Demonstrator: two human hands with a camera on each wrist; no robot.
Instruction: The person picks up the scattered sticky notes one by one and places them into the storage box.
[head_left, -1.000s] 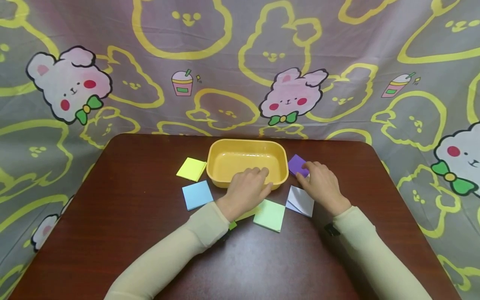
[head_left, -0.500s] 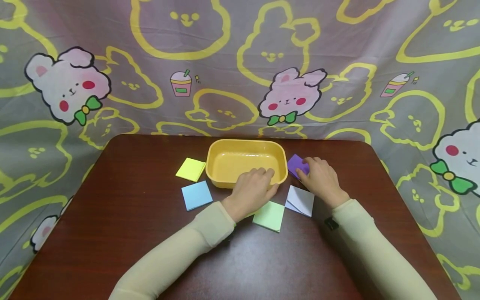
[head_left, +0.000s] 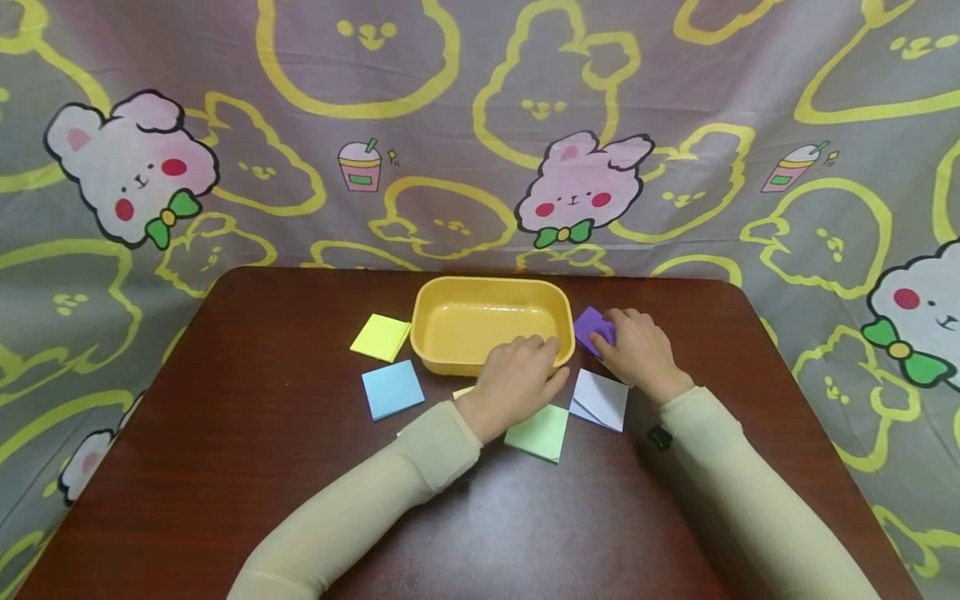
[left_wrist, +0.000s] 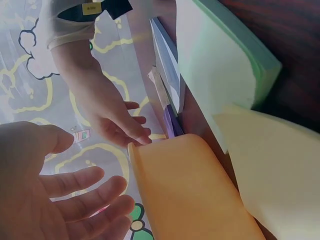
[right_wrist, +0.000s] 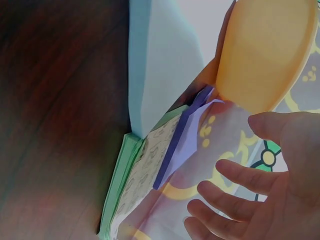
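In the head view, the left hand [head_left: 517, 379] is found farther right in the frame than a second ago, over the near rim of the yellow box [head_left: 480, 321] at centre; a pale yellow note stack [left_wrist: 280, 170] is now partly uncovered beside its wrist, and slightly more of the light green note stack [head_left: 538, 433] is hidden below it; the right hand [head_left: 641, 350] is shifted slightly upwards, its fingertips brought over the purple note stack [head_left: 587, 323], just right of the box; whether contact is made cannot be told. In the wrist views the fingers of both hands are seen loosely spread, and nothing is held by either; the work is thus judged to be at positioning, with no stack yet lifted. The white note stack [head_left: 602, 398] is left below the purple one; the bright yellow note stack [head_left: 380, 337] and blue note stack [head_left: 393, 389] are left untouched on the worktop [head_left: 225, 417], left of the box.
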